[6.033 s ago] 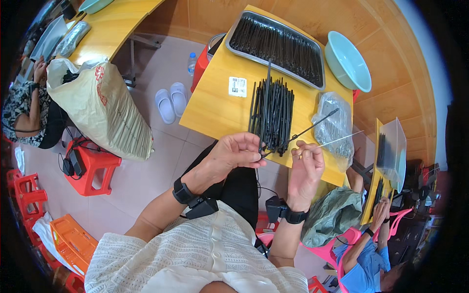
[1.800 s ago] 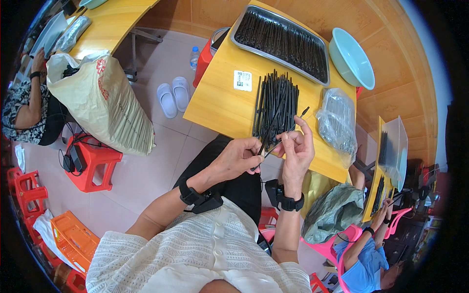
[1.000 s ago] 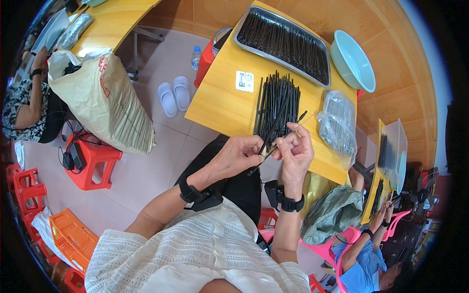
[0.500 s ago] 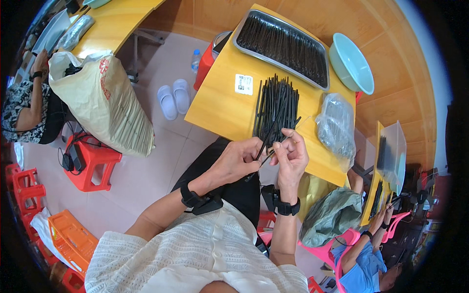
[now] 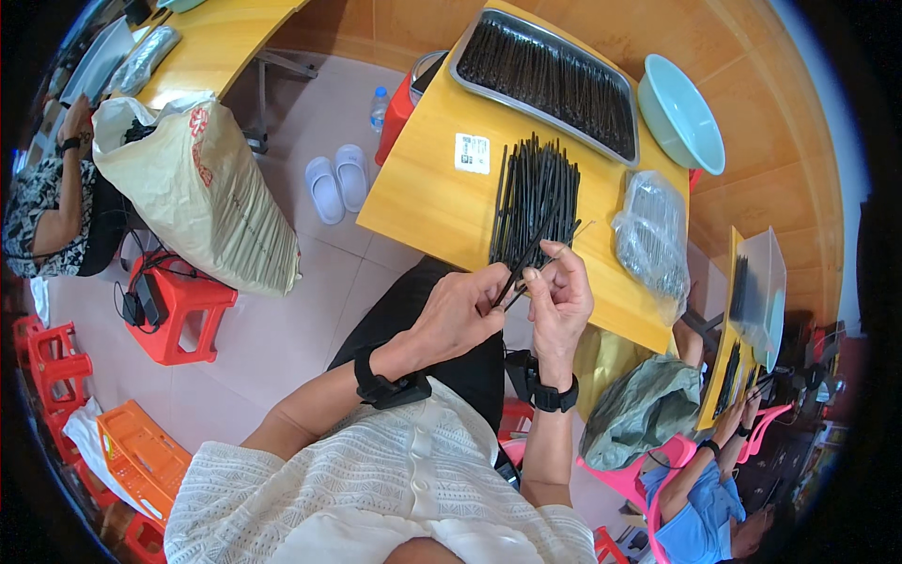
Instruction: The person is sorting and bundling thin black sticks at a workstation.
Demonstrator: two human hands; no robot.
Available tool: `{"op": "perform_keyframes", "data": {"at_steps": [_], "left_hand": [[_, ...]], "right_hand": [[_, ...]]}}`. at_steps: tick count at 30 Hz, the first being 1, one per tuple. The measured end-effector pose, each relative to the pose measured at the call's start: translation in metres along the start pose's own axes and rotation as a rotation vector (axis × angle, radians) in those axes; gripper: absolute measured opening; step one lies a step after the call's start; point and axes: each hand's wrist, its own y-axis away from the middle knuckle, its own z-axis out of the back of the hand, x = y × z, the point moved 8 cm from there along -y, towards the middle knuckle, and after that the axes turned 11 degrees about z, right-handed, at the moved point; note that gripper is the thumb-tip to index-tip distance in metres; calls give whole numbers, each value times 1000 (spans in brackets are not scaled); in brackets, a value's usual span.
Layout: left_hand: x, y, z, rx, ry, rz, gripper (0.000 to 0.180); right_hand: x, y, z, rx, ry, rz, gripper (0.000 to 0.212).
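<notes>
A thin black stick (image 5: 528, 252) is pinched in my left hand (image 5: 458, 308), just over the table's near edge. Beside it, my right hand (image 5: 561, 299) has thumb and forefinger closed on a fine wire-like piece (image 5: 584, 230) that sticks out past the fingertips. Its exact kind is too small to make out. Directly beyond my hands lies a loose pile of black sticks (image 5: 536, 193) on the yellow table (image 5: 423, 179). Farther back, a metal tray (image 5: 489, 99) holds many dark, slender pieces in rows.
To the pile's right lies a clear plastic bag of dark pieces (image 5: 653, 235); a light-blue basin (image 5: 681, 117) is behind it. A white label (image 5: 472, 152) is on the table. On the left stand a large sack (image 5: 211, 207) and red stool (image 5: 183, 320). Other people work at both sides.
The view has shifted slightly. The black stick's lower end, seen below my left fingers before, no longer shows there. Both hands keep nearly the same place and grip.
</notes>
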Motion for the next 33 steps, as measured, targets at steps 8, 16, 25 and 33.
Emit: {"op": "perform_keyframes", "data": {"at_steps": [8, 16, 25, 33], "left_hand": [[-6, 7, 1, -85, -121, -88, 13], [-20, 11, 4, -163, -198, -182, 13], [-9, 11, 1, -131, -172, -114, 12], [13, 7, -17, 259, 488, 207, 29]], "right_hand": [[7, 2, -2, -16, 65, 79, 29], [9, 3, 0, -8, 204, 119, 31], [16, 0, -2, 28, 283, 95, 59], [13, -7, 5, -9, 185, 80, 65]]}}
